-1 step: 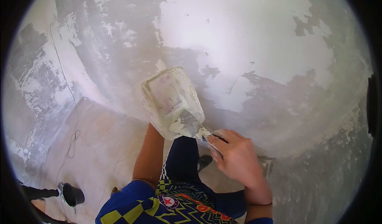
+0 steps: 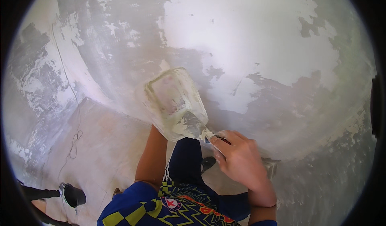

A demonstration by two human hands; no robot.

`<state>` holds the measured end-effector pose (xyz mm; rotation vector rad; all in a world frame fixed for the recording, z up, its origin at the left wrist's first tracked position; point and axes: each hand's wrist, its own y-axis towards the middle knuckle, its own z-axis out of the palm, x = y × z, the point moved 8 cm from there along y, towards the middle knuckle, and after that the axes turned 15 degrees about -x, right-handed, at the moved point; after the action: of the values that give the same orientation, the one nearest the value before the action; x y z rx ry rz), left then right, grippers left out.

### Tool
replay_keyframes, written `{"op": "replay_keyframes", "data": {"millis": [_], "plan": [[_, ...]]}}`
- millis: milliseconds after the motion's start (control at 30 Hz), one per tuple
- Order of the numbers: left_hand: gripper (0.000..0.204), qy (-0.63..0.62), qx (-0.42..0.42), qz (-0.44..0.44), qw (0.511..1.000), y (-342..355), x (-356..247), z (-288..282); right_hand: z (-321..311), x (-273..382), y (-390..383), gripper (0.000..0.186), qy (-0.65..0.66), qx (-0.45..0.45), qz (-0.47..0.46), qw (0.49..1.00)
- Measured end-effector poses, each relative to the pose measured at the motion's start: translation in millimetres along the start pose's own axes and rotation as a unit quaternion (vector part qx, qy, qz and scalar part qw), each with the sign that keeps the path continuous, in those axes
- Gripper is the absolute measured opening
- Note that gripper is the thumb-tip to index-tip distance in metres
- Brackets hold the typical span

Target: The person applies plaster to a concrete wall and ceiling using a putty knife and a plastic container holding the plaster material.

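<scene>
My right hand (image 2: 243, 159) is closed round the handle of a putty knife (image 2: 194, 123). The knife's wide metal blade, smeared with off-white putty, rests inside a shallow rectangular plastic tray (image 2: 198, 103), over its near end. Putty coats the tray's rim and walls, and a small lump (image 2: 181, 126) lies beside the blade. From below, my left forearm (image 2: 150, 157) reaches up to the tray's underside. The tray hides my left hand, so its fingers do not show. More putty clings where blade meets handle.
Ahead stands a grey wall (image 2: 116, 61) with a large white patch of putty (image 2: 229, 33). A thin cord (image 2: 66, 79) hangs down the left side to the pale floor (image 2: 108, 145). A black bucket (image 2: 75, 196) stands at the lower left.
</scene>
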<state>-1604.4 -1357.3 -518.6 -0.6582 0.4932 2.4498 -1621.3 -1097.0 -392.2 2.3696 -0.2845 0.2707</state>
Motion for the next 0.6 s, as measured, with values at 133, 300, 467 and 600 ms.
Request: {"op": "replay_keyframes", "data": {"millis": [133,300,467,600], "plan": [[0.072,-0.054,-0.008,-0.036,0.998,5.1,4.5,-13.0,3.9,17.4,10.0,0.028,-0.062,0.040,0.010,0.997],[0.075,-0.063,0.055,-0.044,0.996,9.3,9.9,-13.9,25.3,30.4,6.2,0.031,-0.120,0.067,-0.007,0.990],[0.081,-0.134,0.093,-0.085,0.983,18.6,19.0,-10.1,7.2,29.5,14.8,0.023,-0.113,0.036,-0.008,0.993],[0.086,-0.173,0.122,-0.098,0.972,17.6,23.5,-3.1,1.4,35.1,23.3,0.014,-0.141,0.074,-0.014,0.987]]}}
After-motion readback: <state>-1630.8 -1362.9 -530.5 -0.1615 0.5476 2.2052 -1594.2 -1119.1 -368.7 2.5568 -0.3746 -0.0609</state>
